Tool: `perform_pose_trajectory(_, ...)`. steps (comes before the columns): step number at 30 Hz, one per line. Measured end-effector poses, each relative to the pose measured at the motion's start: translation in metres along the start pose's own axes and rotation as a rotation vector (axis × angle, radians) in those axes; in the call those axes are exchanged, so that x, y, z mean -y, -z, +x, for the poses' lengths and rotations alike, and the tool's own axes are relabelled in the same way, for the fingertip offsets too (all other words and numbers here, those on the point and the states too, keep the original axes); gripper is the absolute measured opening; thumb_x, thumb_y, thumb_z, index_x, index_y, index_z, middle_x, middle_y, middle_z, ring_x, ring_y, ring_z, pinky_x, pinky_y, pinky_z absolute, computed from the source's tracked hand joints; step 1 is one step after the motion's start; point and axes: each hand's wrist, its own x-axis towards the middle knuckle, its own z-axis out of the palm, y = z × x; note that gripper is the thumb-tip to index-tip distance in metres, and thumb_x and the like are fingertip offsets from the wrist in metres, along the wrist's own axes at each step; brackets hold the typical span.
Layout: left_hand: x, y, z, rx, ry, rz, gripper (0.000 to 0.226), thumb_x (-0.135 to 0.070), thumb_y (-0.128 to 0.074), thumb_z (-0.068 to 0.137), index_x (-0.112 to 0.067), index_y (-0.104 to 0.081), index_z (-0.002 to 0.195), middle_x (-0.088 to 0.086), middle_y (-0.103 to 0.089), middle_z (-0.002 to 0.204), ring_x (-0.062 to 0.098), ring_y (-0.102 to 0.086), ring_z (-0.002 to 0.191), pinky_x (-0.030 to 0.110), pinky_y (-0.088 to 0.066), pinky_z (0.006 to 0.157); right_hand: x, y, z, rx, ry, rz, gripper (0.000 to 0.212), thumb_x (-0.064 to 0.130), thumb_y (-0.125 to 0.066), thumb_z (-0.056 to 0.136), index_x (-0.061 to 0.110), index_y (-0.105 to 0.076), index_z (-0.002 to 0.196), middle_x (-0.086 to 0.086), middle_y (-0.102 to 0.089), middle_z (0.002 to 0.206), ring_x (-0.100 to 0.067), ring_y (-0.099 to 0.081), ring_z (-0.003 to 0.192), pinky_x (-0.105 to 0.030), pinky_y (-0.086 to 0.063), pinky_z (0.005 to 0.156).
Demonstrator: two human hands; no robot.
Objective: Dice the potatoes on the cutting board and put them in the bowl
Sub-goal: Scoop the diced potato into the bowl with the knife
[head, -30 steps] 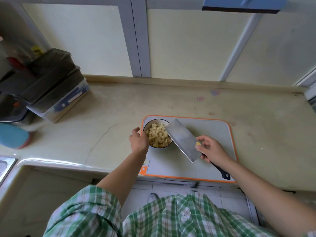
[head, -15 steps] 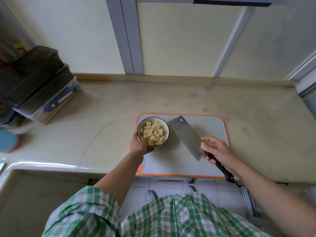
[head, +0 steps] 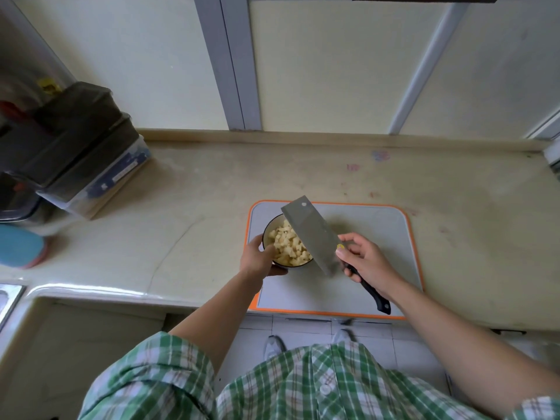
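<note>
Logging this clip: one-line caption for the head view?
Left hand grips white bowl of diced potato; right hand holds steel cleaver over it.

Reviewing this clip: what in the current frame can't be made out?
- Head view: the right side of the bowl and part of the diced potatoes are hidden behind the cleaver blade.
- Part of the cleaver's handle is covered by the right hand.
- The bowl's near-left rim is covered by the left hand.
- The label on the stacked containers is too blurred to read.
</note>
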Motion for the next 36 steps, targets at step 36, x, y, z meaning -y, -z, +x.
perform_pose_trajectory(36, -0.007, -0.045, 0.021, -0.043, 0.002, -0.024, 0.040, -0.002, -0.044, 0.092, -0.013, -0.055, 0.129, 0.018, -0.060, 0.114, 0.037, -0.069, 0.076, 0.037, -0.060, 0.057, 0.005, 0.060, -0.024, -0.097, -0.017, 0.009, 0.018, 0.003, -0.058, 0.093, 0.008, -0.056, 0.111, -0.009, -0.056, 0.080, -0.019, -0.050, 0.048, -0.021, -0.029, 0.037)
